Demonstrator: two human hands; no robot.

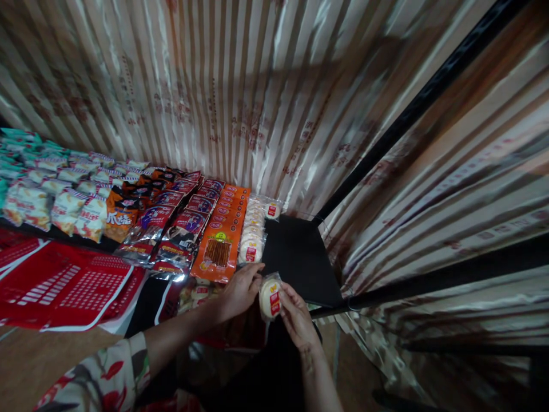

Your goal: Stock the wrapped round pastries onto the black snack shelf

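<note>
Right hand [298, 316]: my fingers pinch a round packet [270, 297].
Left hand [241, 290]: just beside it; I can't tell its grip.

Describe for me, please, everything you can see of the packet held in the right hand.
The packet has a clear, shiny wrapper, plastic by its look, around a round, cream-white item. A red label with pale print sits on its face, with a small yellow-orange mark above; the print is too blurred to read. It looks sealed. The right hand pinches its right edge, face to the camera, in front of the black shelf. The left hand is close by its left side; whether it touches is unclear.
</note>
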